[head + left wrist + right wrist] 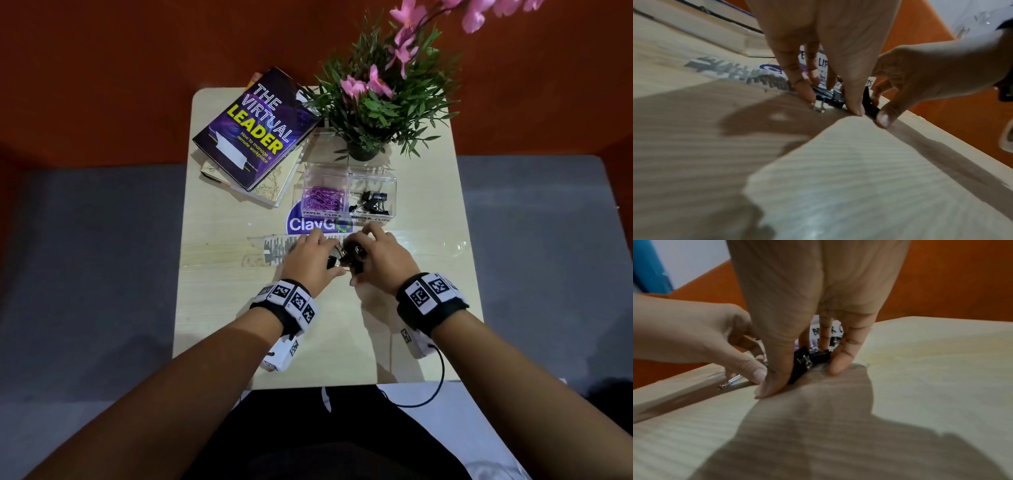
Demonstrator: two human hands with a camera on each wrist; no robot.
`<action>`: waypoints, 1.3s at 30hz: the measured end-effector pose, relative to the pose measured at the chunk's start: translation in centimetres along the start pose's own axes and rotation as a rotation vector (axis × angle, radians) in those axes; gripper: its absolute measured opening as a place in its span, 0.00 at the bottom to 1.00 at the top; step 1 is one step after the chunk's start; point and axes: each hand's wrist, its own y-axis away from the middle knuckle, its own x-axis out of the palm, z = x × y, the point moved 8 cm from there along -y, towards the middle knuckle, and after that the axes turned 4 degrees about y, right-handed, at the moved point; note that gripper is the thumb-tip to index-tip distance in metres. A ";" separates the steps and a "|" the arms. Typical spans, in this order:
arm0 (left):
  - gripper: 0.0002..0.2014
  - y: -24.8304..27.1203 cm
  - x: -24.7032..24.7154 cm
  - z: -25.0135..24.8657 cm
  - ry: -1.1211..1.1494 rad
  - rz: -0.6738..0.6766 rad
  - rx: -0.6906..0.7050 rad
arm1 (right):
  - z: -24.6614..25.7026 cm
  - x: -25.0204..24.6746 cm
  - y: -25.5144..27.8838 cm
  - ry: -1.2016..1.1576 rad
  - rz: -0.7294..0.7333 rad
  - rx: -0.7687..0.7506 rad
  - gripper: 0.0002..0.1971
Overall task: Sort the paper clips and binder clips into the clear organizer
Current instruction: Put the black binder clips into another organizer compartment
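Note:
The clear organizer (349, 178) stands mid-table; purple paper clips (323, 202) lie in its left compartment and black binder clips (371, 202) in its right. Just in front of it, a small pile of black binder clips (347, 255) lies on the table between my two hands. My left hand (318, 255) curls round the pile from the left, its thumb and fingers (803, 92) down on the wood round the clips (828, 95). From the right, my right hand (368, 257) grips the same pile (805, 363) between thumb and fingers. The hands hide much of the pile.
A stack of books (257, 133) lies at the back left and a potted plant (373, 113) at the back right. A clear ruler (270, 251) lies left of my hands, behind a blue ClayGo sticker (308, 224). The small table (212, 308) drops off on every side.

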 end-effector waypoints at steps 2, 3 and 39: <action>0.18 0.3 -0.1 0.5 0.081 -0.002 0.001 | -0.7 0.0 0.2 -0.110 -0.019 0.042 0.38; 0.14 0.4 -0.2 0.8 0.113 -0.004 -0.002 | -0.9 0.0 0.4 -0.146 -0.026 0.060 0.37; 0.16 0.9 -3.2 -1.3 0.031 0.060 0.220 | 0.0 -9.5 -0.8 -0.158 -0.436 0.033 0.17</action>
